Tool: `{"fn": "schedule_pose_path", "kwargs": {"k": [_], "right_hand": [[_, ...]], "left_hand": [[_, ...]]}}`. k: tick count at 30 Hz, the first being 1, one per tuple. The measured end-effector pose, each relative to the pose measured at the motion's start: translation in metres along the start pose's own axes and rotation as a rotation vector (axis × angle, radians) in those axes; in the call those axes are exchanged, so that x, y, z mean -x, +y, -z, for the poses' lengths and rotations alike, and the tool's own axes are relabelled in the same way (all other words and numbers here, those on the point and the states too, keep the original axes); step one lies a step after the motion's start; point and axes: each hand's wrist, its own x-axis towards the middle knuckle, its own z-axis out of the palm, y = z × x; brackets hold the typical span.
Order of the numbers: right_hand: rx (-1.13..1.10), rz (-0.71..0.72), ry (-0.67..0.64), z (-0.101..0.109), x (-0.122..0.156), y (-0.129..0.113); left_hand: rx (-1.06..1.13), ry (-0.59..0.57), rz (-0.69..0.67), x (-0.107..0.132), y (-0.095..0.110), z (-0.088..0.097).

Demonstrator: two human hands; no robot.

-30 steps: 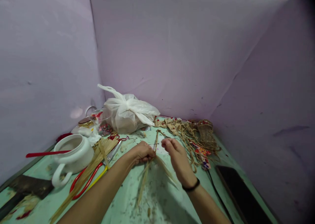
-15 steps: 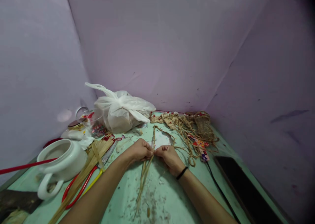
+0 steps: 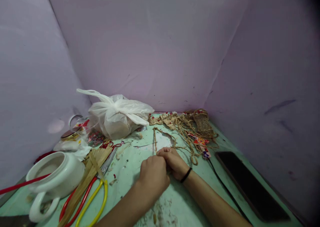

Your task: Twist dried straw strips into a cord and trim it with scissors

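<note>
My left hand (image 3: pixel 153 176) is a closed fist on the green table (image 3: pixel 220 173), pressed against my right hand (image 3: pixel 173 160). Both grip the same bundle of dry straw strands. A braided piece of the straw (image 3: pixel 154 139) rises from between the two hands toward the back wall. The loose lower ends of the strands are hidden under my left fist. My right wrist wears a black band (image 3: pixel 186 175).
Left of the hands lie red and yellow handled scissors (image 3: pixel 93 193) across a sheaf of straw (image 3: pixel 86 177), beside a white pot (image 3: pixel 53 180) with a red stick. A tied white plastic bag (image 3: pixel 117 115), woven straw pieces (image 3: pixel 192 125) and a dark phone (image 3: pixel 250 185) lie around.
My left hand has moved over the loose strands and closed against my right hand, hiding them. The camera has swung slightly left.
</note>
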Motion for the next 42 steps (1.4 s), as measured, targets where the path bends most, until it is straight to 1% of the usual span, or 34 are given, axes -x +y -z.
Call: {"fn": "schedule_pose_path", "kwargs": {"k": [1,2,4,5,6,8,10,11,12,13,15,18,19,21,23,24,26,28,30,31,33,36,39,40,42], "right_hand": [[-0.001,-0.002,-0.018,0.001,-0.001,0.0],[0.004,-0.003,-0.044,0.002,-0.002,0.001],[0.019,-0.006,-0.101,0.004,-0.003,0.0],[0.028,-0.011,-0.125,0.005,-0.004,0.0],[0.031,-0.016,-0.139,0.005,-0.003,-0.001],[0.013,-0.019,-0.158,0.006,-0.002,-0.003],[-0.033,-0.011,-0.189,0.006,-0.001,-0.005],[-0.052,-0.006,-0.207,0.006,-0.001,-0.005],[-0.058,0.0,-0.217,0.006,-0.001,-0.005],[-0.049,0.012,-0.219,0.007,-0.002,-0.005],[0.02,0.057,-0.202,0.007,-0.004,-0.003],[0.227,0.172,-0.155,0.009,-0.006,-0.001],[0.331,0.219,-0.116,0.01,-0.006,-0.001],[0.578,0.304,0.001,0.012,-0.004,-0.003],[0.802,0.331,0.101,0.013,0.0,-0.007],[0.878,0.317,0.116,0.013,0.003,-0.009],[0.952,0.272,0.097,0.01,0.008,-0.013],[0.992,0.273,0.062,0.006,0.014,-0.015],[1.044,0.337,0.053,0.001,0.019,-0.015],[1.07,0.377,0.057,-0.002,0.021,-0.014],[1.113,0.432,0.065,-0.004,0.025,-0.013],[1.173,0.43,0.028,-0.006,0.029,-0.017],[1.29,0.432,-0.001,-0.008,0.036,-0.024],[1.333,0.446,0.02,-0.008,0.039,-0.026],[1.363,0.465,0.038,-0.005,0.043,-0.026]], "left_hand": [[0.016,-0.002,-0.018,-0.001,-0.002,0.005],[0.031,0.023,-0.022,-0.004,-0.006,0.012],[0.125,0.039,0.004,-0.014,-0.017,0.028],[0.222,0.078,0.064,-0.019,-0.023,0.035],[0.342,0.087,0.125,-0.024,-0.028,0.039],[0.57,-0.008,0.203,-0.032,-0.034,0.039],[0.735,-0.17,0.211,-0.036,-0.035,0.031],[0.789,-0.233,0.203,-0.038,-0.035,0.025],[0.824,-0.264,0.198,-0.039,-0.035,0.02],[0.842,-0.268,0.197,-0.039,-0.034,0.016],[0.808,-0.227,0.199,-0.04,-0.035,0.01],[0.668,-0.145,0.182,-0.043,-0.037,0.005],[0.629,-0.121,0.171,-0.044,-0.038,0.004],[0.581,-0.08,0.136,-0.046,-0.04,0.001],[0.57,-0.057,0.112,-0.048,-0.04,-0.002],[0.581,-0.052,0.11,-0.048,-0.04,-0.003],[0.621,-0.057,0.151,-0.046,-0.037,-0.003],[0.683,-0.062,0.227,-0.044,-0.035,-0.003],[0.733,-0.076,0.28,-0.042,-0.035,-0.002],[0.749,-0.088,0.277,-0.042,-0.035,-0.001],[0.765,-0.13,0.221,-0.043,-0.039,-0.002],[0.802,-0.16,0.111,-0.046,-0.046,-0.006],[0.759,-0.102,0.057,-0.048,-0.049,-0.01],[0.704,-0.077,0.048,-0.047,-0.048,-0.011],[0.573,-0.05,-0.021,-0.045,-0.044,-0.011]]}}
